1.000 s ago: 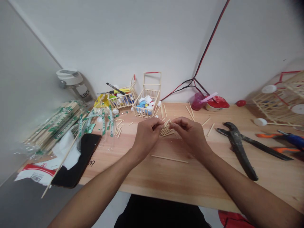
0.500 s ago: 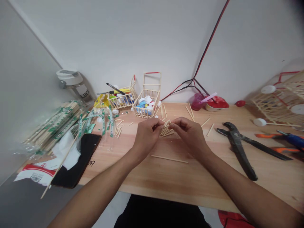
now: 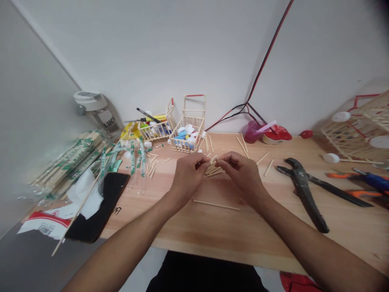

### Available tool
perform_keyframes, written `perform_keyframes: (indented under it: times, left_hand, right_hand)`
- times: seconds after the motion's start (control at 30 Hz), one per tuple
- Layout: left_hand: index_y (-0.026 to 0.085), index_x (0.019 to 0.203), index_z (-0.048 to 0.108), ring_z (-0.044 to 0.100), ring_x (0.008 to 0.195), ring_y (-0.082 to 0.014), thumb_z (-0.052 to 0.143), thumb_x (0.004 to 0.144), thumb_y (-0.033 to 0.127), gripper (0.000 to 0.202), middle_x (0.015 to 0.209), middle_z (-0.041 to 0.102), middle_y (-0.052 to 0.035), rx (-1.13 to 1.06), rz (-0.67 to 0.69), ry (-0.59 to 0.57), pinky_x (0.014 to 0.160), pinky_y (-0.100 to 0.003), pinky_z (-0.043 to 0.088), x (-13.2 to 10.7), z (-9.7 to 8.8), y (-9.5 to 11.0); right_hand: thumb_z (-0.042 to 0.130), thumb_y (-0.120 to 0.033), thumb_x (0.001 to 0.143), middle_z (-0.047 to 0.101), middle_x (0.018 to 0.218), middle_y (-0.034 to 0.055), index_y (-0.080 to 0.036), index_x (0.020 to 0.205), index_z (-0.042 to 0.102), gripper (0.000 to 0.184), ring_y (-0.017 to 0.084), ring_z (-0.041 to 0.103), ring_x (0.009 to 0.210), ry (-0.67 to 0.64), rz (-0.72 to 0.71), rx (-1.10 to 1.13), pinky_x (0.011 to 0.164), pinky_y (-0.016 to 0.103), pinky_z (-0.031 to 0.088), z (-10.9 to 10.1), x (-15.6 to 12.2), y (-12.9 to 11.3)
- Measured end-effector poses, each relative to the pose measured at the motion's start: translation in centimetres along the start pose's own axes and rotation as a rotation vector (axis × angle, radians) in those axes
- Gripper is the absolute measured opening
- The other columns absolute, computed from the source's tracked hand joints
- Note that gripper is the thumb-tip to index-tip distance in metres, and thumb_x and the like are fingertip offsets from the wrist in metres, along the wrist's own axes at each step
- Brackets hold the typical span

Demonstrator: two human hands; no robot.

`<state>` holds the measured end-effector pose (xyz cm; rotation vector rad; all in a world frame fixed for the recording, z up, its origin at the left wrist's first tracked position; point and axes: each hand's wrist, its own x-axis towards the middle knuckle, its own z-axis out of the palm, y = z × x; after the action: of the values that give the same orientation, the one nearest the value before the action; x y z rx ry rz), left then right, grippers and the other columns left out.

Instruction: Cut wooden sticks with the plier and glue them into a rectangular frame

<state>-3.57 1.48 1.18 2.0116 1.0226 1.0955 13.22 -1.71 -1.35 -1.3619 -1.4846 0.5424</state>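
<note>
Both the left hand point(image 3: 189, 176) and right hand point(image 3: 241, 174) pinch short wooden sticks point(image 3: 212, 165) together above a wooden tabletop point(image 3: 194, 227)

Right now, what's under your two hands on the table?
A loose cluster of short wooden sticks lies on the wooden tabletop, between the left hand and the right hand. Whatever lies directly beneath the palms and fingers is covered, so I cannot see it.

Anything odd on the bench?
One thing: a long bamboo skewer lies slantwise over the white tissue next to the black phone. Its lower end juts past the edge of the wooden table, unsupported, so it could get knocked off.
</note>
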Motion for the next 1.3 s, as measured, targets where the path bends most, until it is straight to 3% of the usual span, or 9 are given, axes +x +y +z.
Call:
perform_keyframes:
  times: [1.3]
  left_hand:
    - [0.016, 0.072, 0.068, 0.057, 0.066, -0.0110, 0.060, 0.079, 0.008, 0.013, 0.069, 0.066, 0.0011, -0.007, 0.025, -0.007, 0.062, -0.023, 0.039, 0.02, -0.09, 0.20]
  right_hand:
    - [0.064, -0.028, 0.082, 0.066, 0.072, -0.0006, -0.020, 0.076, 0.068, 0.010, 0.013, 0.056, 0.065, 0.026, -0.028, -0.002, 0.062, 0.026, 0.041, 0.03, -0.08, 0.35]
